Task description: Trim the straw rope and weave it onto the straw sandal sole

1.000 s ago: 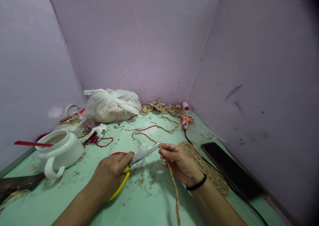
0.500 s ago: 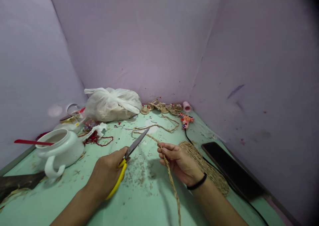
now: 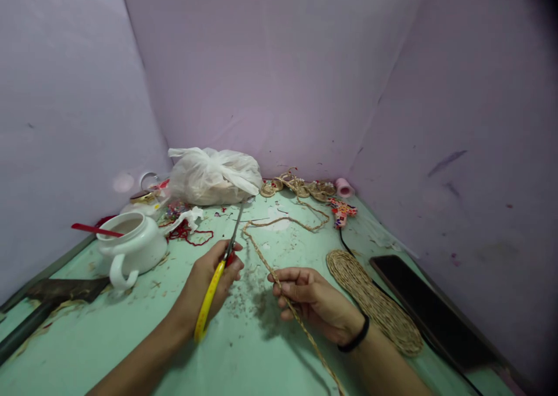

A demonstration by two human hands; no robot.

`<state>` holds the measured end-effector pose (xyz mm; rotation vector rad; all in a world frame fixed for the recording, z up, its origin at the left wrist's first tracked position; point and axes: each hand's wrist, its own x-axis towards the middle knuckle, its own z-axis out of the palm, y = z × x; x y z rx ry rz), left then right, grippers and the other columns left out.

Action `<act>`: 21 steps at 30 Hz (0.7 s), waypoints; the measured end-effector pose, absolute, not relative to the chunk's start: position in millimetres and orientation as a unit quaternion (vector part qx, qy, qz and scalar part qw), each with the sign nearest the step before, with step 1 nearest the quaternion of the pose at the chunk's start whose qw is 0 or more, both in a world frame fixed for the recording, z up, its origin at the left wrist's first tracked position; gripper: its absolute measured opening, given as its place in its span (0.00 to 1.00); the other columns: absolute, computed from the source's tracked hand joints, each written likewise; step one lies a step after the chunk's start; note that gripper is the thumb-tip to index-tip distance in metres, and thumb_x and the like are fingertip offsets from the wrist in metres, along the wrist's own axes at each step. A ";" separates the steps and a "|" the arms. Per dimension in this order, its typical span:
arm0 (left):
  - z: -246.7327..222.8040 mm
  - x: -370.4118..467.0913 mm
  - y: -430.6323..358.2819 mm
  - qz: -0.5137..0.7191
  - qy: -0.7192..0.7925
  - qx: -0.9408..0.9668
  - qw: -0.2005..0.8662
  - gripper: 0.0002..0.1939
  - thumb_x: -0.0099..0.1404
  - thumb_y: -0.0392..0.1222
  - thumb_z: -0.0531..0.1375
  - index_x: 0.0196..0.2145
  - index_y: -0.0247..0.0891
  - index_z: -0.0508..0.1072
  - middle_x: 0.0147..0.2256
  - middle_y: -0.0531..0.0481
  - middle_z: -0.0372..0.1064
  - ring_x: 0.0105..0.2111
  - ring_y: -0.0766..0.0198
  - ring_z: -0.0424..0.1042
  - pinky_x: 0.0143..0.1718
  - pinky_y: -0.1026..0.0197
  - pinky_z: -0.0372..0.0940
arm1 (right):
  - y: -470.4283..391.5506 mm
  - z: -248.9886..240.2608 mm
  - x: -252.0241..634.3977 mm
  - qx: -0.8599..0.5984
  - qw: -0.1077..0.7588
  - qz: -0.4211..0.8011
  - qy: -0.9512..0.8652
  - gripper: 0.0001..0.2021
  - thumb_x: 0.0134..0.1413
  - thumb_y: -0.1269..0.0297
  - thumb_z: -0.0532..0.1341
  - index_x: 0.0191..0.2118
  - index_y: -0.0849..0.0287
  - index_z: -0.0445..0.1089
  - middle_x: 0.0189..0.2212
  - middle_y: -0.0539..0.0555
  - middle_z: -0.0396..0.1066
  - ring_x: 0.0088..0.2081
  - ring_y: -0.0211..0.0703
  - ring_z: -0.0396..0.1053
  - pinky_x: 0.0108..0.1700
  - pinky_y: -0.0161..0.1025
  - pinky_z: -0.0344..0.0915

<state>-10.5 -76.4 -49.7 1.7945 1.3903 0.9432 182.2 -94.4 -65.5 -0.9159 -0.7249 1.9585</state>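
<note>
My left hand [image 3: 215, 279] grips a pair of scissors [image 3: 210, 303] with yellow handles, the blades pointing away from me. Between the thumb and fingers of my right hand [image 3: 307, 297] runs a braided straw cord [image 3: 261, 257]. One stretch of the cord drops toward the near edge of the view; the other snakes over the table to the back. A coiled straw sole [image 3: 375, 303] lies flat just right of my right hand, partly behind the wrist.
At left stand a white pot [image 3: 139, 245] with a red stick and a dark-bladed tool [image 3: 65, 289]. Behind are a knotted plastic bag [image 3: 213, 178], red yarn [image 3: 187, 232] and small straw pieces [image 3: 300, 186]. Right are a patterned glue gun [image 3: 342, 210], a pink spool [image 3: 344, 188] and a black slab [image 3: 427, 309].
The view has swung left, shifting the scene rightward. My left hand has turned the scissors so the blades point more straight ahead. The right hand still holds the cord.
</note>
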 end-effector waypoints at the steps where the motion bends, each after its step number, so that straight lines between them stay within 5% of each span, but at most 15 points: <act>1: -49.8 -10.9 -77.3 0.339 0.528 0.726 0.281 0.09 0.58 0.39 0.49 0.38 0.39 0.61 0.28 0.52 0.63 0.26 0.64 0.65 0.25 0.64 0.60 | -94.5 -65.8 181.4 -0.363 0.422 0.780 -0.285 0.11 0.34 0.73 0.67 0.31 0.67 0.71 0.22 0.52 0.72 0.20 0.32 0.67 0.23 0.30 0.67; 7: -55.5 -9.0 -81.6 0.175 0.469 0.864 0.045 0.23 0.50 0.26 0.47 0.45 0.34 0.61 0.37 0.42 0.61 0.36 0.56 0.60 0.35 0.55 0.59 | -92.6 -64.1 181.7 -0.359 0.467 0.758 -0.280 0.09 0.34 0.72 0.68 0.27 0.68 0.72 0.23 0.54 0.73 0.22 0.32 0.69 0.25 0.28 0.67; 14: -61.7 -4.0 -82.8 0.093 0.465 0.880 -0.030 0.22 0.54 0.28 0.47 0.47 0.37 0.61 0.38 0.41 0.61 0.36 0.56 0.59 0.36 0.54 0.58 | -93.3 -62.4 178.9 -0.391 0.496 0.733 -0.251 0.15 0.24 0.77 0.69 0.28 0.65 0.72 0.21 0.53 0.73 0.23 0.36 0.69 0.24 0.31 0.67; 21: -56.9 -7.4 -78.3 0.066 0.481 0.874 -0.021 0.20 0.55 0.31 0.49 0.47 0.38 0.62 0.36 0.43 0.64 0.36 0.56 0.61 0.34 0.57 0.58 | -94.2 -62.5 180.2 -0.338 0.491 0.733 -0.327 0.12 0.33 0.73 0.68 0.31 0.65 0.73 0.23 0.51 0.71 0.25 0.32 0.66 0.29 0.30 0.67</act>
